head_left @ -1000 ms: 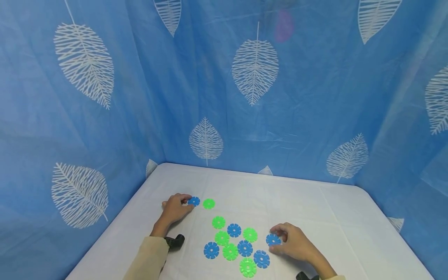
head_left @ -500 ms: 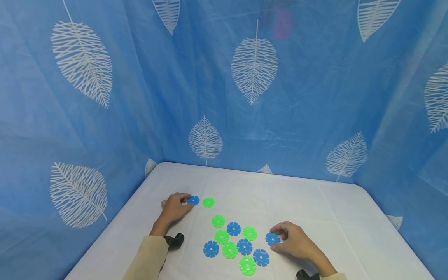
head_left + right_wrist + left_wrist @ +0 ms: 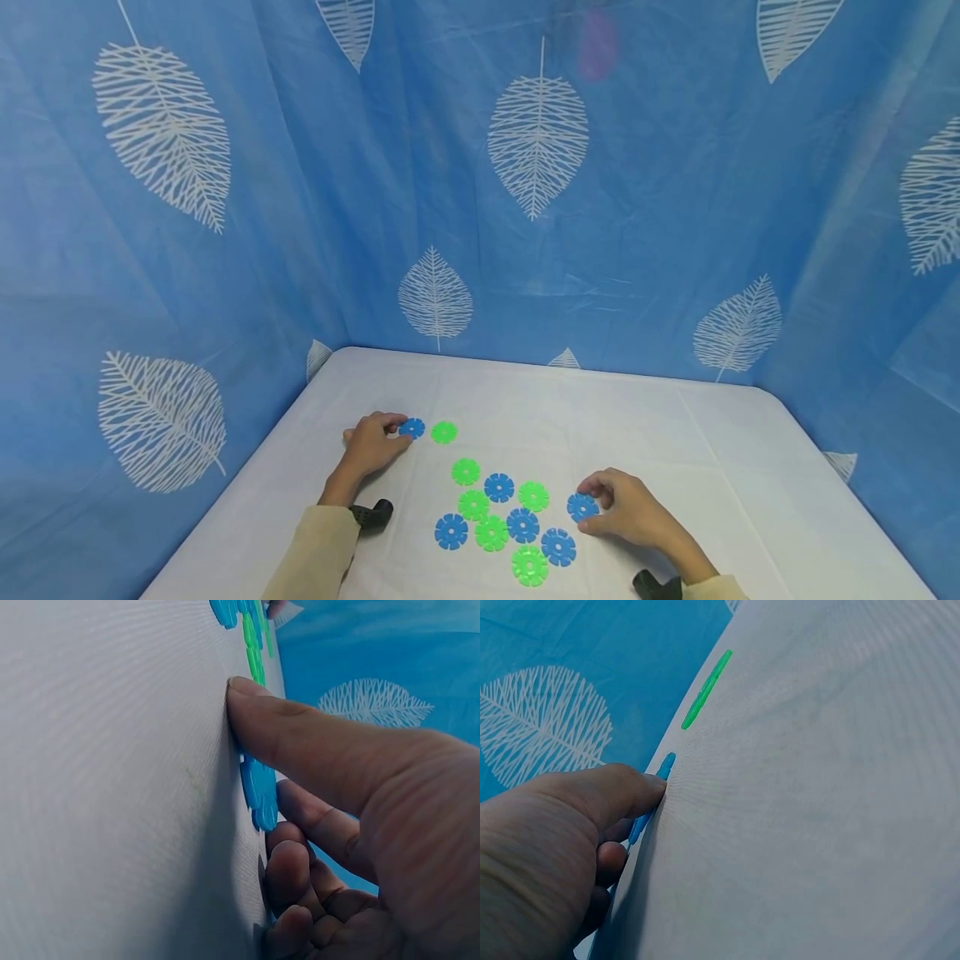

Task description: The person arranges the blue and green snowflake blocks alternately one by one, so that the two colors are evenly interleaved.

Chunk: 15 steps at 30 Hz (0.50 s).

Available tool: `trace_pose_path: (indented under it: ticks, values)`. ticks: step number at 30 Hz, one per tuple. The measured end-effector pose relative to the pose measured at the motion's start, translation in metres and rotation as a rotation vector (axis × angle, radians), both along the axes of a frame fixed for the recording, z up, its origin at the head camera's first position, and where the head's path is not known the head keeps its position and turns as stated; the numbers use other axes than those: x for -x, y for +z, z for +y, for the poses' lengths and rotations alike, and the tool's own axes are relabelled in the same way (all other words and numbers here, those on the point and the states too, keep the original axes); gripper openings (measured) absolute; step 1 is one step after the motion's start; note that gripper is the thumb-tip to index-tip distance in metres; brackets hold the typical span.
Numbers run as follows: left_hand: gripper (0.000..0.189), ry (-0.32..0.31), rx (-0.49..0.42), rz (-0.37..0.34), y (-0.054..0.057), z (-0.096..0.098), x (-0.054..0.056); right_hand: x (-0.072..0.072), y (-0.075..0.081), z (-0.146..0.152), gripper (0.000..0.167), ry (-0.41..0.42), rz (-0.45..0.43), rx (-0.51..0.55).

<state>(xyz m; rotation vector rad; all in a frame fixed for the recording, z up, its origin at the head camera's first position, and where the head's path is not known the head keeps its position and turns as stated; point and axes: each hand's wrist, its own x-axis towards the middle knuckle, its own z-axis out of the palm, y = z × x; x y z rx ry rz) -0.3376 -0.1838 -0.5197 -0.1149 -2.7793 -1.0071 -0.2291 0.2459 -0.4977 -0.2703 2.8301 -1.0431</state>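
I see left hand (image 3: 375, 443) pinching one blue disc (image 3: 412, 428) beside the farthest green disc (image 3: 444, 432), right hand (image 3: 624, 507) pinching a second disc (image 3: 582, 507) rightward.

Blue cloth (image 3: 675, 208) printed with white leaves (image 3: 537, 137) hangs in folds from nine o'clock through twelve to three. The white counter (image 3: 637, 433) fills six o'clock, its far corners rounded. A purplish patch (image 3: 597, 44) at one is too faint to identify; pale sheen (image 3: 862, 192) lies toward two.

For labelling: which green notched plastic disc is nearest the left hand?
The leftmost green notched plastic disc, beside the blue one at the left hand; other greens lie farther right.
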Motion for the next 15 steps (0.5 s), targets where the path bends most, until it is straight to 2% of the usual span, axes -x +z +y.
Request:
trace_pose_path:
  ticks: [6,15]
  values:
    - [0.037,-0.001,0.000,0.011,0.0016,0.0002,-0.0007,-0.0005,0.0023,-0.0020,0.057,-0.023,-0.012,0.006]
    - [0.037,0.000,-0.009,0.010,0.0021,0.0005,-0.0019,-0.0017,0.0032,-0.0014,0.054,0.015,-0.003,0.023]
